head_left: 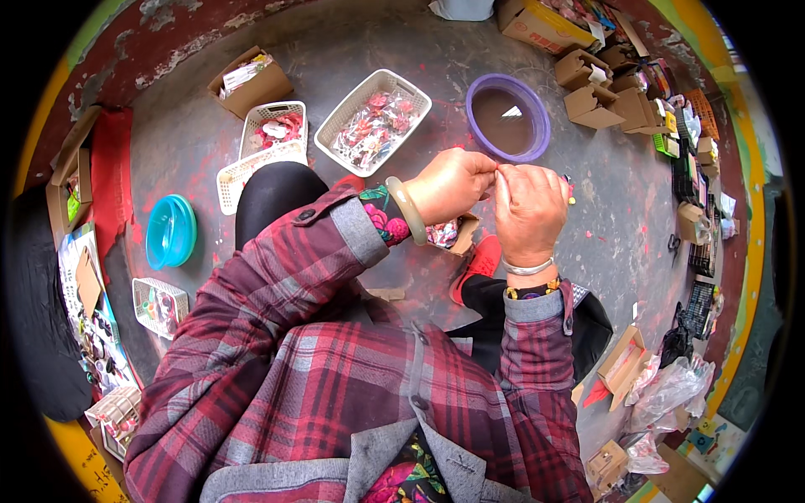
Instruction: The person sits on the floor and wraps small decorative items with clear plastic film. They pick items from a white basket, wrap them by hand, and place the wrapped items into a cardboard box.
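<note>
My left hand [451, 184] and my right hand [528, 205] meet in front of me, fingertips pinched together on a tiny piece I cannot make out. A small yellow and dark bit [571, 194] sticks out beside my right hand. A pale green bangle [405, 210] circles my left wrist and a silver bangle [528, 268] my right. Below my hands a small open cardboard box [457, 235] with pink pieces rests on my lap, partly hidden by my left hand.
On the grey floor ahead stand a purple round basin [508, 117], a white basket of pink pieces [373, 109] and two more white baskets [268, 142]. A turquoise bowl [170, 230] lies left. Cardboard boxes [599, 92] crowd the right; plastic bags [671, 390] sit lower right.
</note>
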`<control>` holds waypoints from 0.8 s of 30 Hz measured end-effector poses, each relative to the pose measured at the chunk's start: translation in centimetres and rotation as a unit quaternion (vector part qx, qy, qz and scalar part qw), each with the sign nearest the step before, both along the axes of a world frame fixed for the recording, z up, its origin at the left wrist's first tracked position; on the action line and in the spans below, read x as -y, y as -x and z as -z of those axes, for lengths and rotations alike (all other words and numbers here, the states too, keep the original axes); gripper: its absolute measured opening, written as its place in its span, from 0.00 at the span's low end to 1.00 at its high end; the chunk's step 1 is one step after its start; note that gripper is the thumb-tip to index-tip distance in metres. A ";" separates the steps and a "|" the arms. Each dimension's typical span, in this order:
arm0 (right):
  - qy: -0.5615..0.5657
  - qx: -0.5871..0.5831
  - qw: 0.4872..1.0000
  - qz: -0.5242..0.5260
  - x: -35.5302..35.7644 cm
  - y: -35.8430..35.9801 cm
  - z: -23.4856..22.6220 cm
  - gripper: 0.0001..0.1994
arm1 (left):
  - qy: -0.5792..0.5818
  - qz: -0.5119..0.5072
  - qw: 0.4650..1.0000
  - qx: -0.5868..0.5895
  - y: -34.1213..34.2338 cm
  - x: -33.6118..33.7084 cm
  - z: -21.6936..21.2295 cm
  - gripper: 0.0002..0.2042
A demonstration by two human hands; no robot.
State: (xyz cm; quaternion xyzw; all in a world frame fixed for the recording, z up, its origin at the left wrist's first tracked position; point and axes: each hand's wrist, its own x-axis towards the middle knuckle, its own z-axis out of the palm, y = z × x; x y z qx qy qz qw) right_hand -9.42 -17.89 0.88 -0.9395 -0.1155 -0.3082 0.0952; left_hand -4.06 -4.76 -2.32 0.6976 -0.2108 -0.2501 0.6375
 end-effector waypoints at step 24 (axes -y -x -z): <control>-0.797 -0.256 0.548 0.005 6.6 -0.9 3.5 0.04 | 0.026 -0.007 0.977 -0.213 -2.0 -1.7 -0.3 0.11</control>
